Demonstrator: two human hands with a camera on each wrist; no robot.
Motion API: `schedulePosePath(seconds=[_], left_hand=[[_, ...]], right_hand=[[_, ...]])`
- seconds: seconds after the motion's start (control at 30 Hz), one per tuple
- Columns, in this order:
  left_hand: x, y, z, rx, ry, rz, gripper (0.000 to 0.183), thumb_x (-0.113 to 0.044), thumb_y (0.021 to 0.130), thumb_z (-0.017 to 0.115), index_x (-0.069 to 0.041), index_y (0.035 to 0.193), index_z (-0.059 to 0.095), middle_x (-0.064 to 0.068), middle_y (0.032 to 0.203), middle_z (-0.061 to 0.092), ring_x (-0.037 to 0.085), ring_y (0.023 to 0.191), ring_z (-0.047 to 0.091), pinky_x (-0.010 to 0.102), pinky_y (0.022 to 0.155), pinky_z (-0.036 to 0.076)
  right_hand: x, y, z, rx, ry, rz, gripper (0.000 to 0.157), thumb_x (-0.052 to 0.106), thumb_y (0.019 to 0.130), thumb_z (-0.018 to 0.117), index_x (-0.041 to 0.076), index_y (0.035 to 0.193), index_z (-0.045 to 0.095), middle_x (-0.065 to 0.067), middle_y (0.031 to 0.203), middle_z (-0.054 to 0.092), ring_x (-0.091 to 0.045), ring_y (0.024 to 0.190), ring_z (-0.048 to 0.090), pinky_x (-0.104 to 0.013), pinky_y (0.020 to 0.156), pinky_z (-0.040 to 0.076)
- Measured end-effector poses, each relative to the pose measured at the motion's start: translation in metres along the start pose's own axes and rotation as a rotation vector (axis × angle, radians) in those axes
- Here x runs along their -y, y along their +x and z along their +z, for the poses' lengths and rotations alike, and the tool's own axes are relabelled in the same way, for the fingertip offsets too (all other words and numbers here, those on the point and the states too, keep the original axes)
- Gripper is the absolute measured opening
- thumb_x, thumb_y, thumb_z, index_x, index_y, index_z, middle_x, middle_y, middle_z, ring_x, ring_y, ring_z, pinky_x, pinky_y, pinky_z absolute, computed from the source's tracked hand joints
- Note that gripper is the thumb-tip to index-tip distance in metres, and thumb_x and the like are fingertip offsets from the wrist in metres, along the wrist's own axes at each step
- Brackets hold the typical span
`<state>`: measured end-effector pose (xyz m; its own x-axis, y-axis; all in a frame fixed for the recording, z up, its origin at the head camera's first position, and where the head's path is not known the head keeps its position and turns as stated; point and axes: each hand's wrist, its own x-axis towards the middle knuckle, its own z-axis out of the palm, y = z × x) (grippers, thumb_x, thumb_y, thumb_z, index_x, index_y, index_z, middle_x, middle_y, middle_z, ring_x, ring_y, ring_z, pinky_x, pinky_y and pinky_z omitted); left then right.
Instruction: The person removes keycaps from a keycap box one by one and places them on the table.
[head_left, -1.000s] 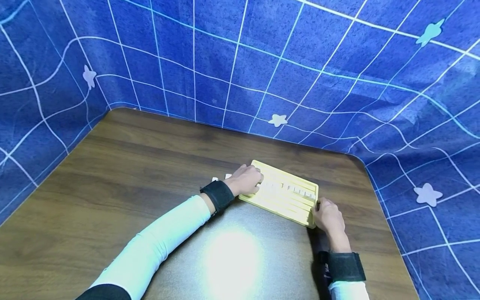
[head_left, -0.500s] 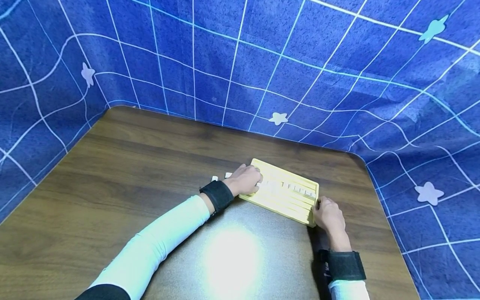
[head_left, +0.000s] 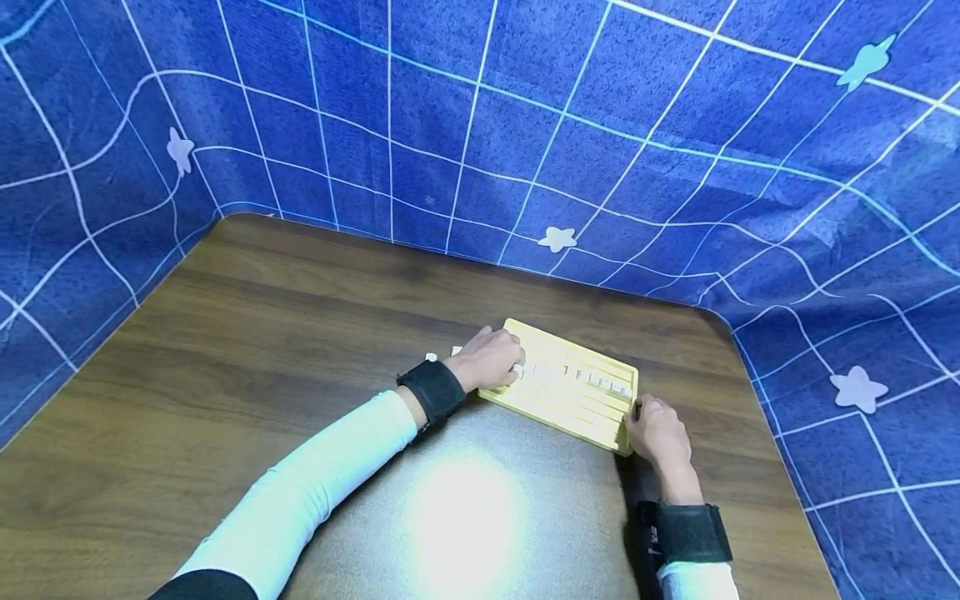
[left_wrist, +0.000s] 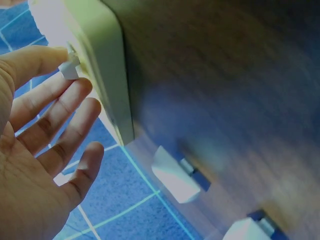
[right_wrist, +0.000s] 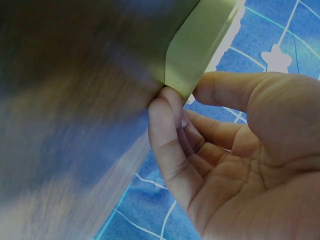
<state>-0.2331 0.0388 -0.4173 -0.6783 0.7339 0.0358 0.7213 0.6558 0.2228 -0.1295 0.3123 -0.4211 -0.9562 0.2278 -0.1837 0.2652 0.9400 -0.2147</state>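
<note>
Little has changed: the left hand (head_left: pixel 491 360) still pinches a white piece (left_wrist: pixel 70 70) at the yellow tray's (head_left: pixel 555 410) ten o'clock, apparently unreleased; the right hand (head_left: pixel 660 429) grips its four o'clock end.

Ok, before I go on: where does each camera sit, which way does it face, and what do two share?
Head: worn on the head, facing forward and down at the table, yellow tray and blue backdrop; left hand, right hand, wristbands and sleeves show.
Left wrist: on that wrist, facing the fingers; palm, thumb and fingers show, pinching a white piece by the tray.
Right wrist: on that wrist, facing the fingers; palm, thumb and fingers show, gripping the tray's corner.
Shared: both wrist views show tray, table and backdrop.
</note>
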Motion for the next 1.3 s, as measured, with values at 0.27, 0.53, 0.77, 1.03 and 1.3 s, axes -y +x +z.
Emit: schedulePosePath(seconds=[0.27, 0.53, 0.77, 1.03, 1.3], left_hand=[[0.010, -0.006, -0.008, -0.005, 0.019, -0.025, 0.015, -0.018, 0.090, 0.065, -0.013, 0.075, 0.065, 0.001, 0.084, 0.063, 0.021, 0.087, 0.060, 0.035, 0.075, 0.039], [0.030, -0.019, -0.013, 0.005, 0.005, -0.095, 0.017, -0.021, 0.093, 0.064, -0.013, 0.078, 0.065, 0.003, 0.093, 0.066, 0.023, 0.092, 0.059, 0.036, 0.080, 0.040], [0.052, -0.031, -0.019, -0.003, -0.022, -0.170, 0.013, -0.025, 0.093, 0.065, -0.014, 0.091, 0.072, 0.003, 0.096, 0.067, 0.023, 0.094, 0.060, 0.040, 0.083, 0.043], [0.074, -0.044, -0.020, -0.009, -0.016, -0.229, 0.014, -0.024, 0.091, 0.065, -0.014, 0.096, 0.073, 0.005, 0.105, 0.069, 0.026, 0.103, 0.061, 0.045, 0.087, 0.044], [0.091, -0.057, -0.017, -0.003, -0.012, -0.260, 0.014, -0.023, 0.090, 0.066, -0.012, 0.095, 0.073, 0.006, 0.103, 0.070, 0.026, 0.102, 0.064, 0.047, 0.086, 0.046]], right_hand=[[-0.001, 0.001, -0.002, 0.039, -0.001, 0.040, 0.029, 0.020, 0.095, 0.044, -0.001, 0.111, 0.058, -0.024, 0.109, 0.059, -0.038, 0.089, 0.059, -0.054, 0.073, 0.050], [0.000, 0.000, 0.000, 0.025, -0.006, 0.024, 0.031, 0.019, 0.095, 0.045, -0.002, 0.113, 0.058, -0.026, 0.111, 0.060, -0.039, 0.091, 0.060, -0.055, 0.075, 0.050], [-0.001, -0.001, -0.001, 0.028, -0.002, 0.022, 0.032, 0.021, 0.095, 0.043, -0.001, 0.113, 0.059, -0.026, 0.111, 0.059, -0.045, 0.095, 0.061, -0.056, 0.075, 0.050], [0.001, -0.002, -0.002, 0.040, -0.009, 0.026, 0.033, 0.020, 0.095, 0.042, -0.002, 0.115, 0.057, -0.027, 0.111, 0.059, -0.046, 0.096, 0.060, -0.056, 0.077, 0.050], [0.002, -0.003, -0.002, 0.027, -0.002, 0.007, 0.034, 0.021, 0.096, 0.040, -0.001, 0.115, 0.058, -0.028, 0.115, 0.059, -0.050, 0.101, 0.059, -0.058, 0.078, 0.049]])
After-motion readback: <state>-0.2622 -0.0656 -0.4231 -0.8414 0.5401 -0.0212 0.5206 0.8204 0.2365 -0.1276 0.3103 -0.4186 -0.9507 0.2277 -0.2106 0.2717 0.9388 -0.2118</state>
